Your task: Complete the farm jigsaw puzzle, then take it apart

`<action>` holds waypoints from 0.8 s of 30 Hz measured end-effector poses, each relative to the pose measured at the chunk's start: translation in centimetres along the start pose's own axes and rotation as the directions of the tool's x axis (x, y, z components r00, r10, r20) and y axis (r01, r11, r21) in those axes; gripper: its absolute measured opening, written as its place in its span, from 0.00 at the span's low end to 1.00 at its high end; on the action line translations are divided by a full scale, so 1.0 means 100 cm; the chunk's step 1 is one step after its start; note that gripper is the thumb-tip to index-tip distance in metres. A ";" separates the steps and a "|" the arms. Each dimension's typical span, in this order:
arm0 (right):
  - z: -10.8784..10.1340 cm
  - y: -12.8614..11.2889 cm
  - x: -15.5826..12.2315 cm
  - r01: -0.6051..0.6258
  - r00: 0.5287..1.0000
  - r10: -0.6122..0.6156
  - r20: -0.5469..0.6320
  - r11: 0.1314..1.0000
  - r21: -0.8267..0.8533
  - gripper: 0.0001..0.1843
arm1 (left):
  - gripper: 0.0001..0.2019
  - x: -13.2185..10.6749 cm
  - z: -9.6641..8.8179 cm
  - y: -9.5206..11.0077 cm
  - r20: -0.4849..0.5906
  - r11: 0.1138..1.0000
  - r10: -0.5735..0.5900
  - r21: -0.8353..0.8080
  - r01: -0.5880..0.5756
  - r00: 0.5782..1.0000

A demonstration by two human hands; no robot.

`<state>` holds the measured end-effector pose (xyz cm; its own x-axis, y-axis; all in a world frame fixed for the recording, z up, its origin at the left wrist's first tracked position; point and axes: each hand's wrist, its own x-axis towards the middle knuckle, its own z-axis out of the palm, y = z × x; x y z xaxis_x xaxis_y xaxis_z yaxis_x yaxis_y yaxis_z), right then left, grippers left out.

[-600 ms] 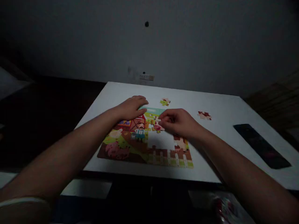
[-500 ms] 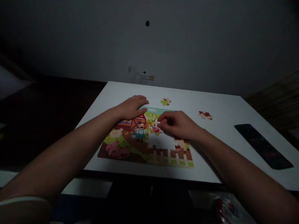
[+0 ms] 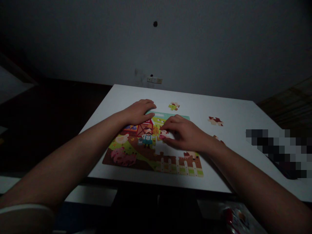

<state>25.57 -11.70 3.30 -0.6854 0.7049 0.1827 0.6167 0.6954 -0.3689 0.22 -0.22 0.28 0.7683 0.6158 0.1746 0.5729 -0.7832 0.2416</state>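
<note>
While your left hand lies flat, palm down and thumb spread from the fingers, across the far left corner of the brightly coloured farm-scene jigsaw puzzle, your right hand bends over the white gap inside it. Your right thumb and forefinger stand apart at the pink-and-white cow-face puzzle piece, at the gap's far left side; you cannot tell whether they clamp it or only touch it. The puzzle lies by the near edge of the white rectangular table, with a narrow strip of tabletop along its near side. Beyond it sits a loose green-and-cream puzzle piece, and white tabletop runs on to the far edge. Rightward, a loose reddish-brown-and-cream puzzle piece lies apart from your right hand; another brown puzzle piece is partly hidden beyond your right wrist. Nearer the table's right edge lies a long dark object, mostly pixelated.
</note>
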 end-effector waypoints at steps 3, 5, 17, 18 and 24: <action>0.002 -0.002 0.000 -0.007 1.000 0.008 0.014 1.000 -0.015 0.13 | 0.25 0.000 0.000 0.000 -0.003 1.000 -0.001 -0.008 0.001 1.000; 0.003 -0.003 0.001 -0.019 1.000 0.019 0.011 1.000 -0.023 0.12 | 0.25 0.000 0.000 0.000 -0.003 1.000 0.001 -0.011 -0.001 1.000; 0.004 -0.005 0.003 -0.013 1.000 0.013 0.003 0.993 -0.116 0.10 | 0.24 0.000 0.000 -0.001 -0.022 0.999 0.031 0.021 -0.030 0.999; 0.004 -0.005 0.003 -0.003 1.000 0.002 -0.005 0.991 -0.131 0.10 | 0.23 0.000 0.000 -0.001 -0.020 0.999 0.030 0.021 -0.029 0.999; 0.008 -0.004 0.004 0.185 0.982 -0.187 0.006 0.971 -0.153 0.10 | 0.22 0.000 0.000 -0.002 -0.012 1.000 0.003 0.020 -0.003 1.000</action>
<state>24.69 -11.82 2.82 -0.7909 0.5617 0.2428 0.5309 0.8271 -0.1845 0.08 -0.04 0.24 0.7666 0.6144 0.1869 0.5762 -0.7865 0.2221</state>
